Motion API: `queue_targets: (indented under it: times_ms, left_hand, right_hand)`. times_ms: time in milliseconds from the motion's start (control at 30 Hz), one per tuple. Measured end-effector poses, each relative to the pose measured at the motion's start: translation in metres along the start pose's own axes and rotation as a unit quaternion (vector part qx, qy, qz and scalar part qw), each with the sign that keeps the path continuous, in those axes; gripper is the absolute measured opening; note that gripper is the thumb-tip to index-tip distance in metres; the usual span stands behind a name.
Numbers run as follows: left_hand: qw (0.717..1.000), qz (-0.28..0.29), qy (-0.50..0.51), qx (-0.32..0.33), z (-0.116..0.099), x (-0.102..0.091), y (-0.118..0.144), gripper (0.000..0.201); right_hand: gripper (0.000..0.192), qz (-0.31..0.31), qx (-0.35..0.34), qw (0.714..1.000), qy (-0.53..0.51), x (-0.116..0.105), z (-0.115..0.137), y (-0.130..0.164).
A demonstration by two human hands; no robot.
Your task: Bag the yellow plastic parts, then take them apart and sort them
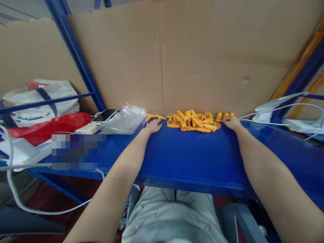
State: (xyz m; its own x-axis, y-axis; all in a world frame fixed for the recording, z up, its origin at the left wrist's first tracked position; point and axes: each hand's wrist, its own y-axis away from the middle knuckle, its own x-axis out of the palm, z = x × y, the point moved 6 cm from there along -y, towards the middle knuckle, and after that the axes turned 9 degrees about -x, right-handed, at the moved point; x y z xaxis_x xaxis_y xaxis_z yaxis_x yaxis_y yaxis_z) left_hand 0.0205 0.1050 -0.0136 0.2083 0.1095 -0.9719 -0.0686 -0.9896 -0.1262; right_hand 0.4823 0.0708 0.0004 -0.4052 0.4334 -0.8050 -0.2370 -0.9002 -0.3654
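Note:
My left hand lies on the blue tabletop with its fingers spread, just in front of a few yellow plastic pieces. A thin silvery chain shows beside its wrist. Between my hands is a heap of small yellow flashlight-shaped pieces, several with round, hollow-looking ends facing me. To the right of the heap, a short row of yellow pieces stands upright against the cardboard. My right hand is at that row, fingers drawn together with the tips at a yellow piece; its grip is partly hidden.
A clear plastic bag, a phone, a white box and a red plastic bag lie to the left. A cardboard wall closes off the back. White cables run along the right side.

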Motion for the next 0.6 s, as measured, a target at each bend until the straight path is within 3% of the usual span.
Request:
queue_targets:
  times_ms: [267,600]
  left_hand:
    - [0.999,-0.021,-0.031,0.033,-0.0065,-0.0038,0.0031,0.048]
    - [0.998,-0.021,-0.026,-0.049,0.0011,-0.0024,0.0027,0.053]
  right_hand:
    - [0.017,0.007,-0.006,1.0,0.007,-0.0002,0.0001,0.0011]
    - [0.015,0.0,-0.009,1.0,0.003,-0.0007,-0.0007,0.0006]
